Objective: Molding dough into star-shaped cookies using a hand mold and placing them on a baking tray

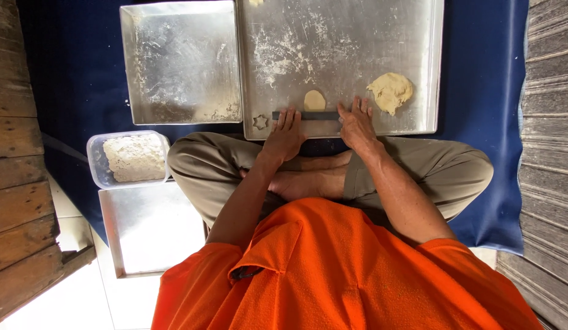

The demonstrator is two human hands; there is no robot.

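Observation:
My left hand (285,129) and my right hand (356,122) lie flat on the two ends of a thin dark rolling rod (309,115), fingers stretched forward. The rod rests near the front edge of a large floured metal tray (342,36). Just beyond the rod sits a small flattened oval of pale dough (314,99). A bigger rough lump of dough (391,91) lies on the tray to the right of my right hand. A small star-shaped cutter (260,121) sits on the tray left of my left hand.
A second floured square tray (180,61) adjoins the large one on the left. A clear plastic box (95,162) of crumbly pale dough stands by my left knee, with another metal tray (151,229) below it. All sit on a blue mat (486,122) between wooden boards.

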